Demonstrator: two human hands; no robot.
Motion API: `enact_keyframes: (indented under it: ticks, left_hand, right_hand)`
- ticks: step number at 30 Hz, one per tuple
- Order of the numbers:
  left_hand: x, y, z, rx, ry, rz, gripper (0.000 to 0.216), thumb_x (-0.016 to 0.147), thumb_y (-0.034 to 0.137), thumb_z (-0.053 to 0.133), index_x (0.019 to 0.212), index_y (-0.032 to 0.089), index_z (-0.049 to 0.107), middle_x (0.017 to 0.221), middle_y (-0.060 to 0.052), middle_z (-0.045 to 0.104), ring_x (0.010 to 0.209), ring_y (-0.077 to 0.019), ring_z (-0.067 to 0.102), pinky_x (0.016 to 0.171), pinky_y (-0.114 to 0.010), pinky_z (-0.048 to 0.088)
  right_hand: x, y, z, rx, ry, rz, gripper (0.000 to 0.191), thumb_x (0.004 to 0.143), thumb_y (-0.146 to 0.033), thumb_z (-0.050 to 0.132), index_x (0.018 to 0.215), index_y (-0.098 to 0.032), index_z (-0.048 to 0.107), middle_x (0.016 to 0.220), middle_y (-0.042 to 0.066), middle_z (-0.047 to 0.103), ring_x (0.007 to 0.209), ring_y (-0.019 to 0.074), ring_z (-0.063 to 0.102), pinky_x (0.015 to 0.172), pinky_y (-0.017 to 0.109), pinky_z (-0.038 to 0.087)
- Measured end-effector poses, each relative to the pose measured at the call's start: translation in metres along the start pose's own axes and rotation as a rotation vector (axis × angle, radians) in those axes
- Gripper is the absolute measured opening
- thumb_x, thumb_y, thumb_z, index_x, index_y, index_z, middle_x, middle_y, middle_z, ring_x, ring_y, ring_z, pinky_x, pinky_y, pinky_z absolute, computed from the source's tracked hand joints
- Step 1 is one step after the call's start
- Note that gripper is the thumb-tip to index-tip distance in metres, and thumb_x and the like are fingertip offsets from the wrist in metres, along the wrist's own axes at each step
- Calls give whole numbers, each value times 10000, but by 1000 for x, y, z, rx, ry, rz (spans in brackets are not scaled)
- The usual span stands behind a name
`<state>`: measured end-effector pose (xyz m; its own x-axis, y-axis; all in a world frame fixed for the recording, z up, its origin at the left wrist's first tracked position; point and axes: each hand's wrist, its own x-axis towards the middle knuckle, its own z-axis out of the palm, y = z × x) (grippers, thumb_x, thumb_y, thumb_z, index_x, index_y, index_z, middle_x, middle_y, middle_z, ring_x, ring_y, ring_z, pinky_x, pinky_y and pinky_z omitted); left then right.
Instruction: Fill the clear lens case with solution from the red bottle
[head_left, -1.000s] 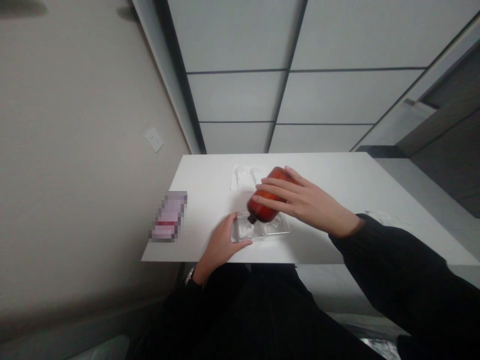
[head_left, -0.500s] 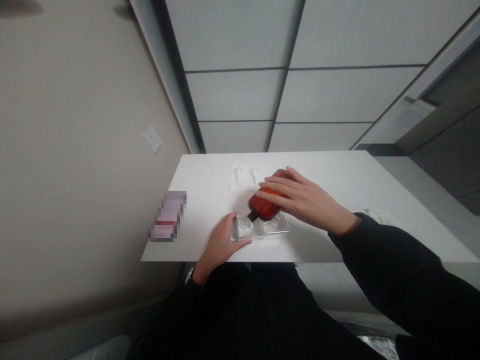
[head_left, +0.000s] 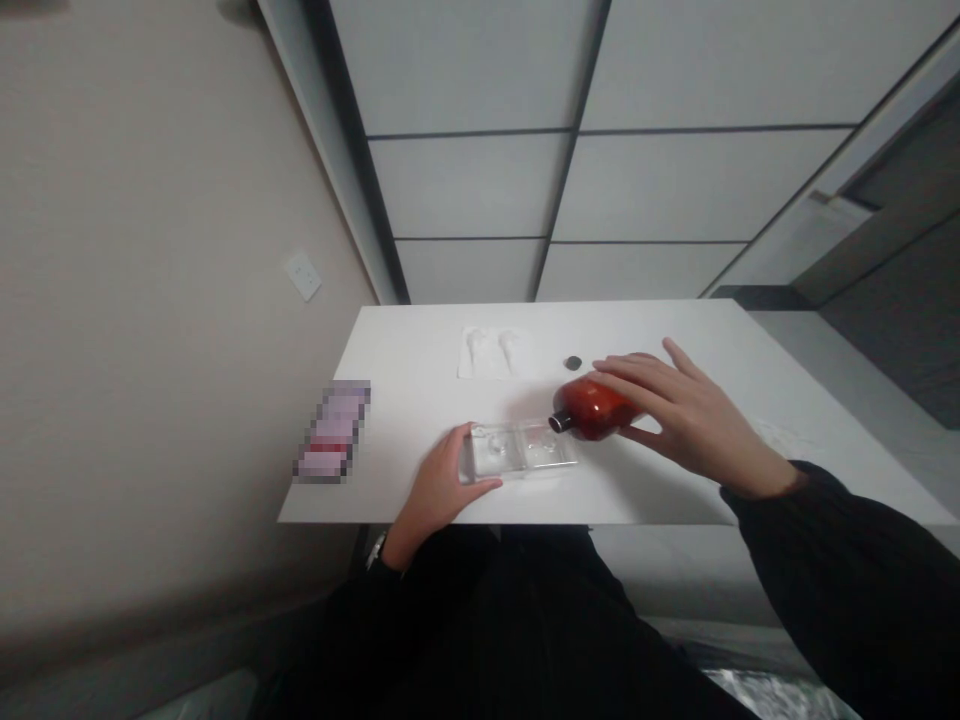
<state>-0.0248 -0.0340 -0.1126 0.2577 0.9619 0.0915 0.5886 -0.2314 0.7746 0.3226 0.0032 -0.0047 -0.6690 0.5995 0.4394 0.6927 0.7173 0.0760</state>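
Observation:
My left hand (head_left: 442, 485) grips the left end of a clear plastic box (head_left: 551, 466), fingers at the far side and thumb at the near side. The box has two compartments side by side on the white table. Small clear shapes show inside both; whether they are liquid I cannot tell. My right hand (head_left: 679, 415) is wrapped over a glossy red-amber bottle (head_left: 596, 408), tipped nearly flat. Its uncapped black neck points left, by the box's right compartment. No stream shows at its mouth. A small dark round cap (head_left: 573, 363) lies behind the bottle.
Behind the box lies a clear packet with two whitish pieces (head_left: 508, 352). A blurred-out pinkish phone-like object (head_left: 334, 430) rests at the table's left edge. Some clear, crumpled plastic (head_left: 784, 437) lies on the right. A wall rises on the left, with white panels beyond the table.
My right hand has moved the bottle rightward, from over the left compartment to the box's right side, uncovering the dark cap. My left hand still holds the box in place.

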Motion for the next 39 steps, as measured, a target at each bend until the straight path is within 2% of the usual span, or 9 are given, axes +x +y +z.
enact_keyframes:
  ticks: [7, 13, 19, 23, 31, 39]
  left_hand:
    - [0, -4, 0, 7, 2, 6, 749, 830, 326, 892, 1465, 218, 509, 1512, -167, 636, 1427, -368, 604, 1225, -576, 457]
    - [0, -2, -1, 7, 1, 7, 734, 843, 329, 876, 1470, 218, 510, 1510, -162, 638, 1423, -364, 607, 1219, -570, 463]
    - [0, -1, -2, 10, -1, 8, 745, 839, 311, 882, 1477, 231, 505, 1522, -148, 635, 1430, -356, 604, 1228, -560, 458]
    - [0, -1, -1, 17, -1, 5, 741, 839, 318, 886, 1470, 217, 511, 1511, -156, 640, 1426, -358, 607, 1232, -553, 457]
    - [0, 0, 0, 22, 4, -3, 751, 847, 337, 885, 1480, 200, 504, 1528, -176, 630, 1434, -366, 600, 1236, -569, 449]
    - [1, -1, -1, 16, 3, 6, 745, 842, 339, 888, 1474, 217, 514, 1521, -173, 635, 1428, -370, 606, 1230, -579, 453]
  right_hand:
    - [-15, 1, -1, -58, -43, -7, 609, 953, -75, 660, 1541, -184, 548, 1510, 193, 673, 1364, 392, 661, 1207, 731, 400]
    - [-6, -8, -6, -101, -33, -59, 588, 1027, -61, 576, 1588, -226, 512, 1501, 171, 689, 1384, 353, 664, 1197, 689, 449]
    - [1, -14, -15, -156, -67, -112, 604, 1073, -50, 487, 1650, -218, 439, 1558, 164, 643, 1433, 335, 625, 1240, 658, 418]
    - [5, -16, -17, -155, -89, -115, 597, 1065, -37, 478, 1633, -220, 456, 1565, 150, 637, 1449, 329, 606, 1256, 644, 404]
    - [16, -18, -27, -230, -104, -194, 547, 1065, -23, 374, 1571, -188, 499, 1518, 146, 668, 1414, 337, 630, 1190, 656, 480]
    - [26, -22, -35, -170, -125, -201, 620, 1026, 5, 425, 1580, -262, 501, 1519, 97, 667, 1444, 321, 604, 1263, 610, 426]
